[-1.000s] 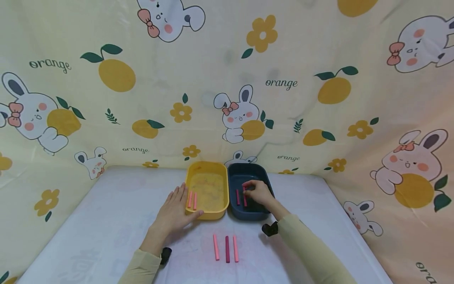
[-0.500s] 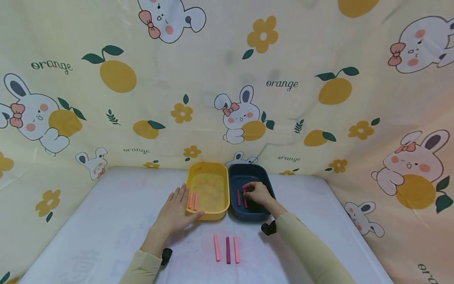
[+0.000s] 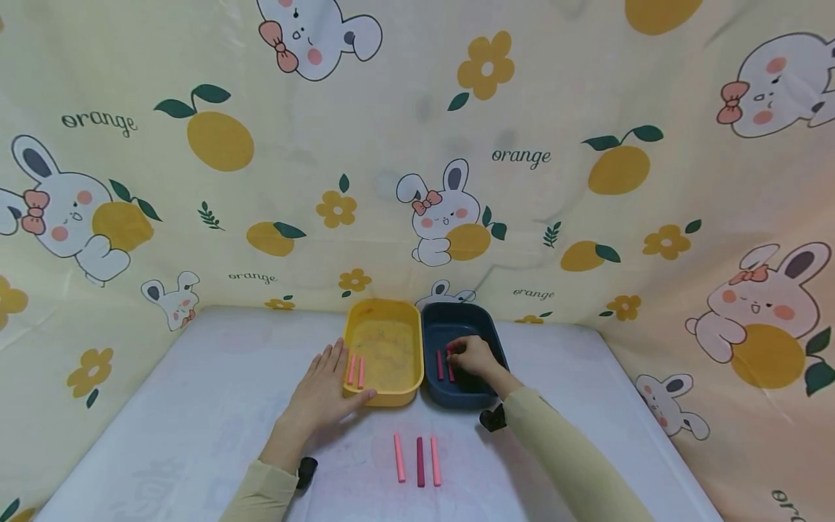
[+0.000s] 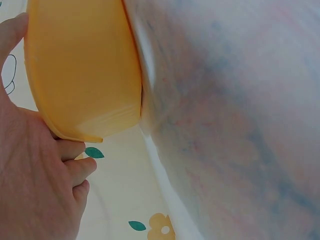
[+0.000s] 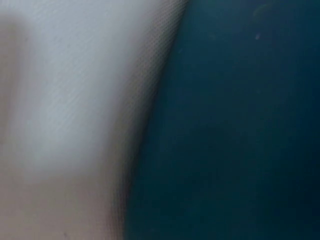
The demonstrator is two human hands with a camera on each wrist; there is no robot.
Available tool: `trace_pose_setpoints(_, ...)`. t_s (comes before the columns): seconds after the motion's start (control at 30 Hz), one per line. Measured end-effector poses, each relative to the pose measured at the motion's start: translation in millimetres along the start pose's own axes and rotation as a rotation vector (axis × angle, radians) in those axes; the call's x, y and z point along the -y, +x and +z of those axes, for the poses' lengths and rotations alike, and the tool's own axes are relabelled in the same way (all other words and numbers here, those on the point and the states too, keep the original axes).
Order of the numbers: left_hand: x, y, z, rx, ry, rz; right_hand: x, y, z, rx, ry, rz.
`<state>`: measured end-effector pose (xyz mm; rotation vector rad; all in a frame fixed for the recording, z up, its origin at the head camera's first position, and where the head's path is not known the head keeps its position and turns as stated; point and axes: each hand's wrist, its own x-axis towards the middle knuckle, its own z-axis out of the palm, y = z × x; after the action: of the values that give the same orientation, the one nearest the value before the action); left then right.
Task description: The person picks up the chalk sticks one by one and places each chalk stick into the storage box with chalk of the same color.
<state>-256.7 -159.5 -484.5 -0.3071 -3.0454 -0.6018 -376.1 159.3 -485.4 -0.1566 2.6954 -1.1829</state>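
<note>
In the head view my left hand lies against the yellow box, fingers straight along its left side and thumb on the front rim. The left wrist view shows that hand touching the box's outside. Two light pink sticks lie inside. My right hand reaches into the dark blue box and pinches the upper end of a dark pink stick. Beside it lies another dark pink stick. Whether the sticks are chalk or crayon I cannot tell. The right wrist view is blurred, mostly blue box wall.
On the white-covered table, in front of the boxes, two light pink sticks flank a dark pink stick. The boxes stand side by side near the patterned cloth backdrop.
The right fingers have drawn in slightly toward the dark pink stick inside the blue box. My left hand stays on the yellow box. The whole view has shifted a little.
</note>
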Motion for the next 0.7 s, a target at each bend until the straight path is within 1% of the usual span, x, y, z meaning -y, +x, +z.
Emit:
trace_pose_setpoints(0.17, 0.3, -0.5, -0.4, 0.000, 0.002, 0.003, 2.7, -0.4, 1.8, 0.007, -0.020, -0.008)
trace_pose_setpoints(0.3, -1.0, -1.7, -1.5, -0.001, 0.006, 0.002, 2.2, 0.0, 2.9, -0.004, -0.053, -0.027)
trace_pose_setpoints(0.4, -1.9, -2.1, -2.0, -0.006, 0.007, 0.004, 0.8, 1.2, 3.4, -0.022, -0.098, -0.059)
trace_pose_setpoints(0.53, -2.5, -2.4, -2.2, -0.007, 0.007, 0.009, -0.8, 2.2, 5.0, -0.036, -0.148, -0.075)
trace_pose_setpoints(0.7, -2.2, -2.6, -2.4, -0.010, 0.002, 0.014, -0.2, 2.1, 7.5, -0.042, -0.171, -0.078)
